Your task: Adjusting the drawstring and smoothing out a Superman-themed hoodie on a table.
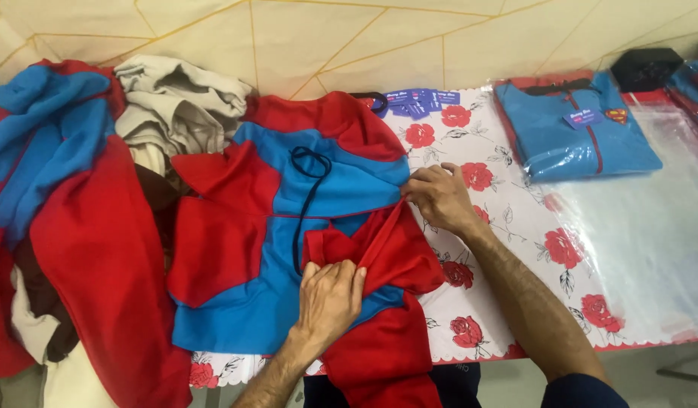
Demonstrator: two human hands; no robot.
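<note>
One folded and bagged so far: blue shirt with red placket point(579, 132), sealed in clear plastic at 1 o'clock on the rose-print tablecloth point(507, 219), hang tag on its chest. Loose clear poly bags point(651, 227) spread at 3 o'clock, waiting. Small purple hang tags point(417, 102) scattered at 12 o'clock, near the wall.

Mid-fold at centre: red-and-blue hooded garment point(288, 227), laid flat, black drawcord looping down its blue front panel. Left hand point(330, 298), at 6 o'clock, pressed palm-down with fingers together onto a bunched red sleeve fold. Right hand point(439, 196), just right of centre, pinching the red edge where it meets the blue panel, fingers curled narrow on the cloth. Sleeve only partly tucked; lower red portion hanging off the near table edge, so far from a neat fold.

Left undone: heap at 9 o'clock — another red-and-blue garment point(69, 211), grey-beige clothing point(175, 106) on top, possibly brown pieces beneath, hard to tell in the shadow.
</note>
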